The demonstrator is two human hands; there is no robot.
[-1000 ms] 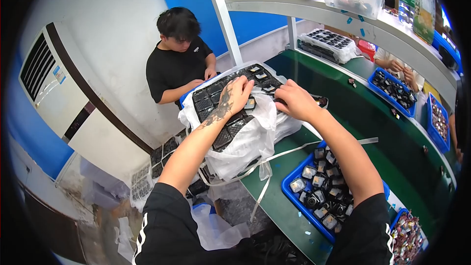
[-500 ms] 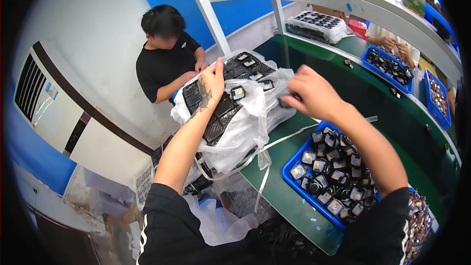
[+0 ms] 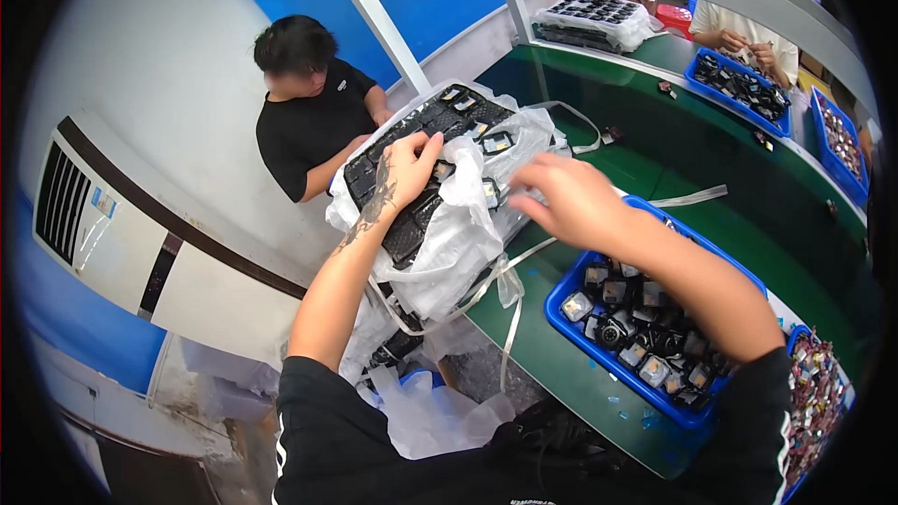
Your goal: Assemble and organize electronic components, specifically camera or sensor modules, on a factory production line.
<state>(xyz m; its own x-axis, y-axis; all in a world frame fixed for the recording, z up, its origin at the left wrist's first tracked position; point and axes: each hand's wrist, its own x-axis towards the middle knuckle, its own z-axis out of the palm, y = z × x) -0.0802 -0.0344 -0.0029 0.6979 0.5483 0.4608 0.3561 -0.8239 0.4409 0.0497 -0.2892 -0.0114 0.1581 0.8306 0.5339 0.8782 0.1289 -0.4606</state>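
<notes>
A stack of black compartment trays [image 3: 412, 150] wrapped in a clear plastic bag [image 3: 458, 243] rests at the left end of the green bench. My left hand [image 3: 404, 166] lies flat on the top tray with fingers spread, touching its cells. Several small bagged parts [image 3: 496, 142] sit in the tray. My right hand [image 3: 571, 198] hovers over the bag's right side, blurred, fingers loosely curled; whether it holds anything is unclear. Below it is a blue bin [image 3: 645, 327] full of small black parts.
A person in a black shirt [image 3: 313, 122] stands behind the trays. Another person's hands [image 3: 748, 47] work at a blue bin [image 3: 739, 84] on the far bench. More wrapped trays [image 3: 594, 19] sit at the back. White straps [image 3: 687, 196] lie on the bench [image 3: 561, 374].
My right hand has drawn back from the tray's far edge toward me and the blue bin. My left hand stays on the top tray.
</notes>
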